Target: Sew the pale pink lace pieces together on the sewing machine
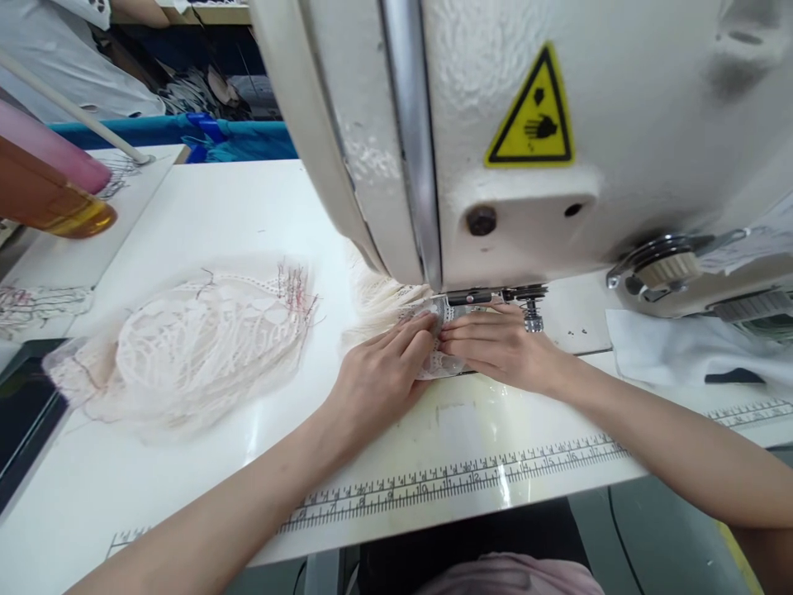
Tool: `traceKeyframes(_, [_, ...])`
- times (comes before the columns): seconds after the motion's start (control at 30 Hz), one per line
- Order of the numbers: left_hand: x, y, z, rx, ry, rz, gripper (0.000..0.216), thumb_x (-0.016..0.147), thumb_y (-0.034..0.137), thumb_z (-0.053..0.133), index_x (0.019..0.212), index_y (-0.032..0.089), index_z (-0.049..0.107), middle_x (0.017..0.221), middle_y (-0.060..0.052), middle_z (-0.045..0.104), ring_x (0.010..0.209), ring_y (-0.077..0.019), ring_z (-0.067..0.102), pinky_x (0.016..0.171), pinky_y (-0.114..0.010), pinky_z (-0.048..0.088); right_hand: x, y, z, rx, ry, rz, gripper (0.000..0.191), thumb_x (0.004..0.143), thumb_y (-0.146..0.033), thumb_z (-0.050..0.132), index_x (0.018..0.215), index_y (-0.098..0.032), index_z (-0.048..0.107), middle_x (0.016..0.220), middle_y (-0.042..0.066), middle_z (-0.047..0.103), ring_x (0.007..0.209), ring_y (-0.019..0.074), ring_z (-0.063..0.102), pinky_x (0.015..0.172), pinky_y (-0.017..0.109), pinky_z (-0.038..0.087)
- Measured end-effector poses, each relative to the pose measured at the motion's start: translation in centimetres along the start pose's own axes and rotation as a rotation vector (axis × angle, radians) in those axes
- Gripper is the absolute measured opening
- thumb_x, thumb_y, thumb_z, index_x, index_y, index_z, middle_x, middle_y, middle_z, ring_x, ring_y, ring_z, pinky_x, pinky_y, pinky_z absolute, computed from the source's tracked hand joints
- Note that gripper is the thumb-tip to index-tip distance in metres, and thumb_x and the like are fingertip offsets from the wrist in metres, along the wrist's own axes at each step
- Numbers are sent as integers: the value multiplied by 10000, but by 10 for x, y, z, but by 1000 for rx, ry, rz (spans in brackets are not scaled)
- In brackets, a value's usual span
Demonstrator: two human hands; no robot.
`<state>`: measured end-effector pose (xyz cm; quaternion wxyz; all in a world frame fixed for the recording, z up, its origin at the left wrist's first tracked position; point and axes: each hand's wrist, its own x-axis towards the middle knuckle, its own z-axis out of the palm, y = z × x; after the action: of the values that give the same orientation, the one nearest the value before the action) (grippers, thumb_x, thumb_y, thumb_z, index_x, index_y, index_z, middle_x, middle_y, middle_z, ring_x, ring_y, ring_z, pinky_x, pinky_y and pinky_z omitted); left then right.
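- Head view, 1 frame: a lace strip lies on the table just below centre. Its far end is tucked under the presser foot of the sewing machine, at 12 o'clock from the hands.
- Handling, as a judgement: the strip looks thin, light and limp. It is open-work, so it would likely snag or stretch if tugged. Flat fingertips pressing down on either side of the stitch line, close to the foot, look safer than a pinch at the edge.
- Left hand: palm down at 9 o'clock of the strip, fingers straight and pressed together, with the tips resting on the lace and pointing toward 2 o'clock. The forearm comes in from 7 o'clock.
- Right hand: palm down at 3 o'clock of the strip, fingers together and pointing toward 9 o'clock. The tips are just beside the left fingertips, and the forearm comes in from 4 o'clock. Neither hand pinches; both press flat.
- Around them: a lace stack sits at 9 o'clock, well apart from the left hand. A printed ruler runs along the near table edge at 6 o'clock. A white cloth lies at 3 o'clock, and a yellow sticker is on the machine at 12 o'clock.
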<state>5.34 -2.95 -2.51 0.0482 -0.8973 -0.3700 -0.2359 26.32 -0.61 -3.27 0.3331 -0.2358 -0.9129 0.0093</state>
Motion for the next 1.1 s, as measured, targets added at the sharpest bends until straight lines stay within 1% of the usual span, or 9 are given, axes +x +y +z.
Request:
traceKeyframes(0.13, [1, -1, 1, 6, -26, -19, 283, 794, 54, 450, 1032, 157, 563, 1223, -102, 641, 1034, -230, 663, 795, -316, 595, -3, 2, 3, 38, -30, 32, 152, 932, -150, 510, 938, -182, 659, 962, -11, 732, 991, 119, 661, 842, 273, 538])
traceKeyframes(0.23, [1, -2, 1, 10, -35, -24, 322, 763, 38, 454, 1046, 148, 561, 1241, -107, 629, 1050, -234, 656, 808, -320, 593, -3, 3, 4, 41, -46, 60, 182, 945, -143, 479, 935, -181, 657, 956, -2, 730, 1015, 125, 652, 860, 278, 542])
traceKeyframes(0.37, [1, -1, 2, 12, -35, -26, 346, 751, 40, 462, 1068, 134, 566, 1249, -111, 624, 1068, -230, 647, 851, -324, 582, -4, 4, 4, 72, -16, 61, 180, 944, -138, 478, 929, -169, 654, 970, 14, 725, 1030, 130, 647, 885, 285, 541])
traceKeyframes(0.47, [2, -1, 2, 21, -37, -14, 406, 765, 57, 465, 1158, 103, 557, 1263, -123, 612, 1119, -234, 620, 925, -344, 554, -6, 7, 6, 95, -13, 54, 165, 929, -123, 495, 932, -160, 655, 977, 25, 719, 1056, 135, 636, 906, 287, 533])
traceKeyframes(0.57, [2, -1, 2, 39, -40, 19, 443, 813, 103, 478, 1252, 88, 527, 1286, -122, 595, 1171, -242, 584, 977, -377, 526, -9, 10, 8, 73, -37, 86, 188, 915, -101, 491, 943, -185, 657, 999, 17, 709, 1069, 138, 624, 913, 303, 519])
traceKeyframes(0.7, [1, -2, 3, 47, -48, 61, 408, 865, 146, 480, 1266, 103, 540, 1298, -108, 584, 1210, -251, 551, 987, -400, 522, -12, 11, 7, 22, -71, 144, 250, 905, -76, 455, 959, -219, 652, 1023, 0, 695, 992, 130, 633, 870, 302, 508])
traceKeyframes(0.83, [1, -2, 3, 58, -46, 90, 385, 902, 181, 469, 1270, 103, 547, 1302, -113, 577, 1223, -260, 536, 969, -416, 536, -9, 8, -1, -24, -122, 185, 286, 904, -63, 424, 924, -224, 659, 992, -9, 692, 894, 119, 634, 793, 279, 491])
traceKeyframes(0.97, [2, -2, 4, 83, -51, 104, 376, 918, 199, 460, 1267, 98, 558, 1306, -116, 572, 1232, -263, 527, 986, -415, 522, -6, 5, -8, -167, -87, 166, 253, 914, -110, 443, 919, -237, 662, 951, -24, 696, 810, 121, 627, 701, 282, 451])
traceKeyframes(1.1, [2, -2, 6, 85, -37, 97, 370, 926, 211, 459, 1261, 96, 568, 1294, -126, 579, 1223, -264, 534, 984, -413, 523, -4, 2, -12, -259, -57, 146, 243, 900, -100, 457, 931, -234, 658, 943, -34, 702, 806, 123, 623, 710, 301, 407])
